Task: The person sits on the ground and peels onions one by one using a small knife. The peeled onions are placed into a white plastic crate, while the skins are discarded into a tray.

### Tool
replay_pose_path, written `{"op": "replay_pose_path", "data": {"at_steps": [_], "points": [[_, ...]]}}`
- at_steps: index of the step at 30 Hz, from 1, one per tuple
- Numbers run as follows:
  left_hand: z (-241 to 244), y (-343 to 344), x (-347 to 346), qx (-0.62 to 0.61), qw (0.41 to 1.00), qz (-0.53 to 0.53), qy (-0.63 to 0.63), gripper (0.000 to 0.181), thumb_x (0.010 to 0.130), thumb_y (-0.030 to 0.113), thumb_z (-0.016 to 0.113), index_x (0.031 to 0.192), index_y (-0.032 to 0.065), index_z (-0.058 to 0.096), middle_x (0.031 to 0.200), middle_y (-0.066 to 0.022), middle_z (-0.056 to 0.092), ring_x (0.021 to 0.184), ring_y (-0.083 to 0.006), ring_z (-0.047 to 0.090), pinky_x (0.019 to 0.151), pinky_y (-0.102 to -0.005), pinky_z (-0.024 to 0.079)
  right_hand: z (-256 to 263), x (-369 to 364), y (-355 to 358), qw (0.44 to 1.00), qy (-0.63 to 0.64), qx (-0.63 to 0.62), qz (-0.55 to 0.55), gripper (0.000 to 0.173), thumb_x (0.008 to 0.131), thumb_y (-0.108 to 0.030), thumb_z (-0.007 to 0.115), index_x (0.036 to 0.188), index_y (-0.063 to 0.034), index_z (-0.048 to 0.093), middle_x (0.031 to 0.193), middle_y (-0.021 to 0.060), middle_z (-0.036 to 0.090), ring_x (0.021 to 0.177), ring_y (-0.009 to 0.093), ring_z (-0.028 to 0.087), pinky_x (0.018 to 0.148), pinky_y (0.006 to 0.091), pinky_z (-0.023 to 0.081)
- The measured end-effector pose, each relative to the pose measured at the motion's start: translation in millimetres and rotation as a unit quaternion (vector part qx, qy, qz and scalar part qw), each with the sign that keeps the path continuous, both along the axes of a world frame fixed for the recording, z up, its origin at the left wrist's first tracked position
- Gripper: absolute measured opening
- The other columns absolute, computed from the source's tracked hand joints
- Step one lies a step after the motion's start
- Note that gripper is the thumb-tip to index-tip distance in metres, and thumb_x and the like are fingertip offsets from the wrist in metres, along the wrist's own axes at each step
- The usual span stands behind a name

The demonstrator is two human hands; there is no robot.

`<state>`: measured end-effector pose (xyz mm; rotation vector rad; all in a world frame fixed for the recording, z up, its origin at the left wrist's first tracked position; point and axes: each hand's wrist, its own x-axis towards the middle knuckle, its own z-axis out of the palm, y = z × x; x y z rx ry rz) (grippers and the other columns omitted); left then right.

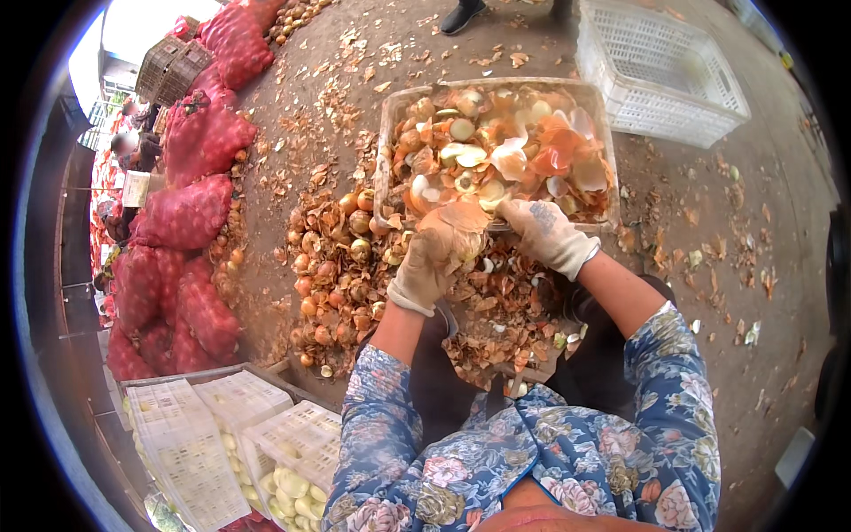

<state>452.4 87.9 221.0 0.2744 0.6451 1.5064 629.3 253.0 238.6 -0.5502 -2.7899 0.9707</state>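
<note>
My left hand (424, 269), in a pale work glove, grips an onion (469, 243) with loose papery skin on top. The onion is just short of the near rim of a plastic crate (495, 81) filled with onion skins and cut onion pieces (472, 156). Beside it, my right hand (548, 236), gloved too, has its fingers curled at the crate's near rim. Whether those fingers hold a blade or a bit of skin is hidden. Below both hands, onion skins (495, 299) cover the ground between my legs. Unpeeled onions (326, 286) are heaped to the left.
Red mesh sacks (199, 139) line the left side. Lower left, white crates (292, 432) hold peeled onions (292, 492). A white slatted crate (665, 73) stands at upper right. A person's shoe (463, 16) is at the top; other people sit far left.
</note>
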Motion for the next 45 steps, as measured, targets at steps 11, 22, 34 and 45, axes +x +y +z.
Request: {"op": "replay_pose_path", "data": {"at_steps": [11, 22, 34, 45], "points": [[24, 19, 17, -0.020, 0.970, 0.149, 0.190, 0.065, 0.071, 0.011, 0.068, 0.132, 0.0012, 0.047, 0.116, -0.0089, 0.060, 0.102, -0.0189, 0.062, 0.089, -0.0302, 0.052, -11, -3, 0, 0.999, 0.016, 0.039, -0.011, 0.029, 0.075, -0.008, 0.068, 0.100, -0.0049, 0.052, 0.086, 0.0165, 0.063, 0.085, 0.037, 0.063, 0.070, 0.0436, 0.049], [25, 5, 21, 0.023, 0.998, 0.031, 0.057, 0.078, 0.080, 0.041, 0.073, 0.138, 0.0008, 0.041, 0.126, -0.0108, 0.056, 0.112, -0.0210, 0.059, 0.092, -0.0330, 0.052, -16, -2, 8, 0.997, 0.061, 0.054, 0.009, 0.035, 0.070, -0.001, 0.065, 0.103, -0.0058, 0.053, 0.089, 0.0151, 0.062, 0.088, 0.036, 0.062, 0.072, 0.0426, 0.049], [22, 20, 23, 0.033, 0.989, 0.117, 0.084, 0.088, 0.071, 0.041, 0.083, 0.139, 0.0082, 0.039, 0.129, -0.0065, 0.054, 0.113, -0.0228, 0.056, 0.080, -0.0348, 0.055, -33, -21, -39, 0.932, 0.194, -0.287, -0.106, 0.023, 0.081, -0.006, 0.059, 0.103, -0.0001, 0.057, 0.078, 0.0199, 0.066, 0.067, 0.030, 0.068, 0.062, 0.0377, 0.052], [37, 31, 22, 0.036, 0.979, 0.116, 0.167, 0.068, 0.073, 0.016, 0.065, 0.135, 0.0001, 0.041, 0.120, -0.0092, 0.057, 0.103, -0.0175, 0.060, 0.085, -0.0286, 0.053, -6, -10, -9, 0.989, 0.133, -0.033, -0.059, 0.023, 0.078, -0.012, 0.058, 0.097, 0.0004, 0.054, 0.083, 0.0230, 0.064, 0.082, 0.042, 0.063, 0.071, 0.0480, 0.050]]}}
